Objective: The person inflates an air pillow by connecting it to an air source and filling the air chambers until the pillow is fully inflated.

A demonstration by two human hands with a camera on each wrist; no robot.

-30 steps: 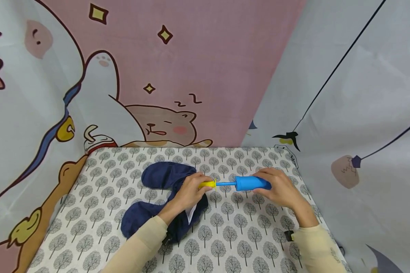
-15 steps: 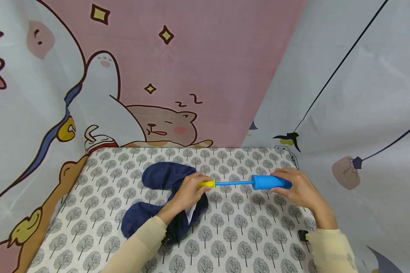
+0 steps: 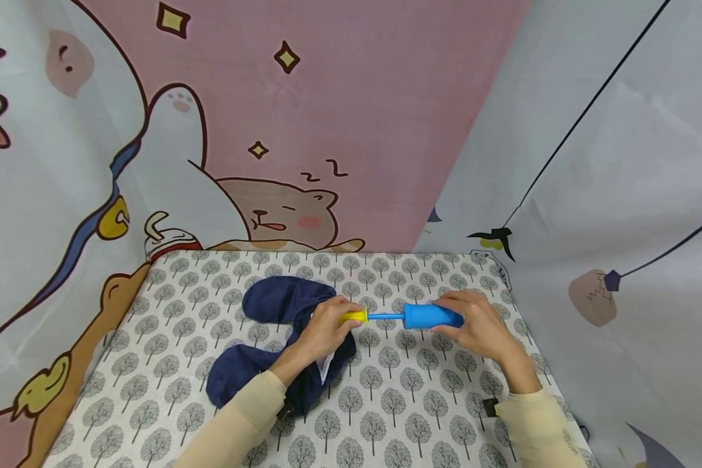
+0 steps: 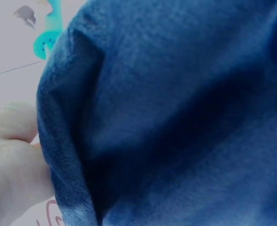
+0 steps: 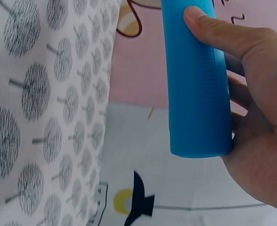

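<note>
A hand air pump stretches between the two hands in the head view: a blue barrel [image 3: 429, 316], a thin blue rod [image 3: 386, 316] and a yellow end [image 3: 353, 316]. The left hand [image 3: 327, 328] grips the yellow end above a navy, U-shaped, plush neck pillow [image 3: 289, 299]. Whether those fingers also pinch the fabric is hidden. The right hand [image 3: 482, 325] is wrapped round the barrel, thumb along its side in the right wrist view. Pillow fabric [image 4: 176, 113] fills most of the left wrist view. A white tag [image 3: 325, 367] hangs from the pillow below the left hand.
A table with a tree-print cloth [image 3: 418, 396] lies under everything. Behind it hangs a pink and white cartoon curtain [image 3: 386, 130], and another pale curtain [image 3: 637, 195] closes the right side. A small black device [image 3: 490, 407] sits by the right sleeve.
The right hand drew the barrel to the right, lengthening the exposed rod, then slid it back left, shortening the rod again. The left hand and pillow have stayed in place.
</note>
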